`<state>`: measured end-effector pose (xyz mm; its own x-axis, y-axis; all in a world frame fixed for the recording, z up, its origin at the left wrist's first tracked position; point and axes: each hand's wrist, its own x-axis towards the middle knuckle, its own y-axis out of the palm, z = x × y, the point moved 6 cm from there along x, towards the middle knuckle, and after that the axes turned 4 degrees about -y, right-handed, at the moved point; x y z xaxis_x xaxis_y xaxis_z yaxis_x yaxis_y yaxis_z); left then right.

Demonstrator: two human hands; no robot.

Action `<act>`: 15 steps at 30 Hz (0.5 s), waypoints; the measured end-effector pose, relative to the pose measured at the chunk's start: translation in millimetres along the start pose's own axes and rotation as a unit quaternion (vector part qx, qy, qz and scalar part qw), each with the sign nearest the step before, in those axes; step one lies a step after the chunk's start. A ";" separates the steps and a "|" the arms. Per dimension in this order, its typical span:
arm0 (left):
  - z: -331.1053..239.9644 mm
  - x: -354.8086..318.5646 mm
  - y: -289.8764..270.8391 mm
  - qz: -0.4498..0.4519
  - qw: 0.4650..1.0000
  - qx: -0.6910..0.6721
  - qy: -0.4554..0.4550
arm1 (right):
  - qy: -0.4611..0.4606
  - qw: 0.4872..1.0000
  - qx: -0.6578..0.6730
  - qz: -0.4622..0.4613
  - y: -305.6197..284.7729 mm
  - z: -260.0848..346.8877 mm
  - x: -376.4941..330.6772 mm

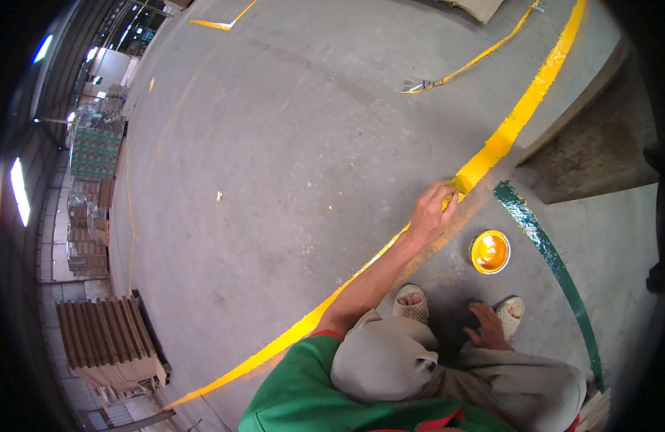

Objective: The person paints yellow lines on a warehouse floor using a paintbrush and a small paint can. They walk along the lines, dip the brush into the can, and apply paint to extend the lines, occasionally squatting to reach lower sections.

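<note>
Painting the yellow floor line [491, 147], mid-stroke.
Left hand [432, 212] pinches a brush at centre frame; right hand [489, 327] rests spread (lower right); next likely reloading from the paint tin [489, 252].

A warehouse or factory hall, judging by the wide bare concrete floor [275, 144] marked with a freshly painted yellow line [505, 137] and a curved green stripe [555, 266]. Stacked wooden pallets [109, 345] along the left edge, shrink-wrapped goods piled on a pallet load [95, 147] farther back, bright strip lights [19, 191] on the dark wall. An open tin of yellow paint [489, 252] set on the floor.
</note>
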<state>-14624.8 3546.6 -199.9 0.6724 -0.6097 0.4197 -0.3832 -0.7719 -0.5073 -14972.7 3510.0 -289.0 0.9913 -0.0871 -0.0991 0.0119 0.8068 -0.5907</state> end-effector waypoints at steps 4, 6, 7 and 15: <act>16.2 -7.2 14.7 0.030 0.999 -0.003 -0.042 | 0.012 1.000 -0.007 -0.005 1.1 0.4 -2.9; 27.8 -23.7 10.8 0.033 0.999 0.024 -0.036 | 0.034 0.999 0.001 -0.008 2.2 -1.9 -3.9; 33.8 -33.8 5.4 0.037 0.998 0.036 -0.035 | 0.046 0.999 0.007 -0.008 3.4 -3.4 -4.5; -1.9 -69.9 -85.7 -0.007 0.997 0.054 -0.046 | 0.173 0.949 0.194 -0.179 -14.0 -34.6 5.6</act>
<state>-14640.1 3655.0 -184.3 0.7338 -0.5767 0.3591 -0.3069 -0.7530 -0.5821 -14971.9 3477.9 -309.0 0.8126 -0.5288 -0.2453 0.4540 0.8380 -0.3027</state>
